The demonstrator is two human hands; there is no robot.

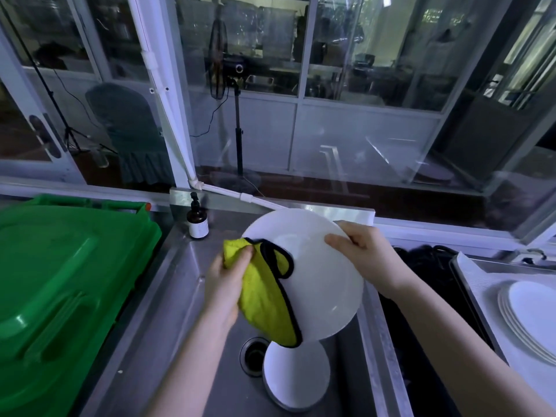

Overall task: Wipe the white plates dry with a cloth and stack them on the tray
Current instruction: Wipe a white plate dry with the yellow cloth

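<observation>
A large white plate (319,275) is held tilted above the steel sink (168,284). My right hand (361,251) grips its upper right rim, thumb on the face. My left hand (228,281) holds a yellow cloth with black trim (264,302) against the plate's left edge; the cloth folds over the rim and hangs down. Below, more white plates (296,377) lie stacked in the sink basin. At the far right, a stack of white plates (532,317) rests on a tray (481,284).
A green plastic bin lid (60,290) fills the left side. A brown pump bottle (197,219) stands at the sink's back edge. The drain (252,355) lies beside the lower plates. A dark gap (427,296) separates sink and tray. Glass panels rise behind.
</observation>
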